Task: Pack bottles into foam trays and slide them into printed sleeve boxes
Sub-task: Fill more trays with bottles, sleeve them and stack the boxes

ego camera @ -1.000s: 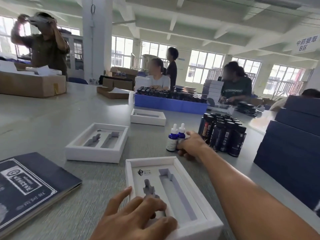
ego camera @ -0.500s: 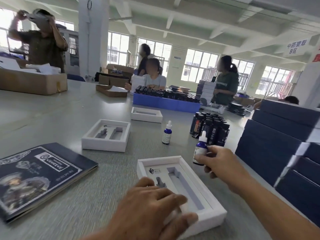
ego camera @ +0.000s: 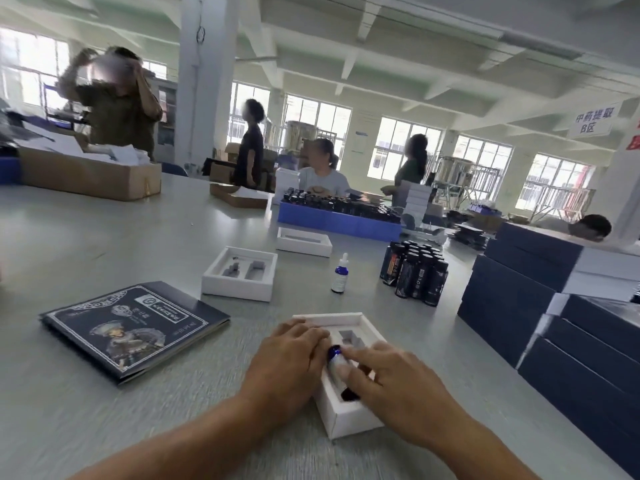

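A white foam tray (ego camera: 348,419) lies on the grey table close in front of me. My left hand (ego camera: 289,362) rests on the tray's left side with relaxed fingers. My right hand (ego camera: 394,382) holds a blue dropper bottle (ego camera: 335,358) lying down in the tray's left slot, index finger stretched along it. The right slot (ego camera: 349,337) shows bare. Another blue dropper bottle (ego camera: 340,273) stands upright farther back. A flat printed dark sleeve (ego camera: 135,329) lies to the left.
A cluster of dark bottles (ego camera: 415,271) stands right of centre. Two more white trays (ego camera: 240,273) (ego camera: 304,241) sit behind. Stacked navy boxes (ego camera: 554,306) line the right edge. A blue crate of bottles (ego camera: 339,220), a cardboard box (ego camera: 90,174) and several people are farther back.
My right hand carried the dropper bottle from beside the tray down into the tray's left slot. My left hand shifted up onto the tray's left side. The view tilted down.
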Motion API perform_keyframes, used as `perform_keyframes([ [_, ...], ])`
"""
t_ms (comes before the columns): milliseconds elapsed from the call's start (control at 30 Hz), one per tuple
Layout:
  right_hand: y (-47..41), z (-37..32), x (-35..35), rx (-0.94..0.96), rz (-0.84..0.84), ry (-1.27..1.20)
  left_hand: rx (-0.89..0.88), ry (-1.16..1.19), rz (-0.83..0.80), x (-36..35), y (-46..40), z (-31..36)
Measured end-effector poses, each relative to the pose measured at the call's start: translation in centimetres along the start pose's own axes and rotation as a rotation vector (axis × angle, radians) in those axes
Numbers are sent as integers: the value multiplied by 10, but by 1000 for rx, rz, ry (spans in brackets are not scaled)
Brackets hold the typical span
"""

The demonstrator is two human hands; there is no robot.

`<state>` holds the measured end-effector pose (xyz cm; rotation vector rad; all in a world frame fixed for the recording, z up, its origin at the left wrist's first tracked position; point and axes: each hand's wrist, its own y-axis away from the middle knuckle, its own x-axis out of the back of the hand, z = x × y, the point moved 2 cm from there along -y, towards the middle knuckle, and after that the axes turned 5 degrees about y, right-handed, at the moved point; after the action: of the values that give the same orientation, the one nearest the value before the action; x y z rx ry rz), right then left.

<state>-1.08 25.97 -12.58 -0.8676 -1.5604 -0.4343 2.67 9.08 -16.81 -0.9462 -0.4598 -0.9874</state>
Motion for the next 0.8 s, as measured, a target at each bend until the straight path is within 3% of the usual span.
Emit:
perform_keyframes([
  [200,-10,-7,6,6,-169,53,-23,-2,16,-1,-1,-2],
  [300,-7,-7,4,28,-213,85,-133,12,-46,-5,4,-1],
  [467,-2,-12,-3,53,-105,179,-173,56,-50,-3,5,0],
  [567,-5,-2,1,58,-108,5,-181,57,-91,-1,4,3],
  [667,-22,31,16,-105,-11,-371,-210,53,-108,2,2,6],
  [800,-56,102,20,-385,262,-456,-280,111,-72,5,0,9],
])
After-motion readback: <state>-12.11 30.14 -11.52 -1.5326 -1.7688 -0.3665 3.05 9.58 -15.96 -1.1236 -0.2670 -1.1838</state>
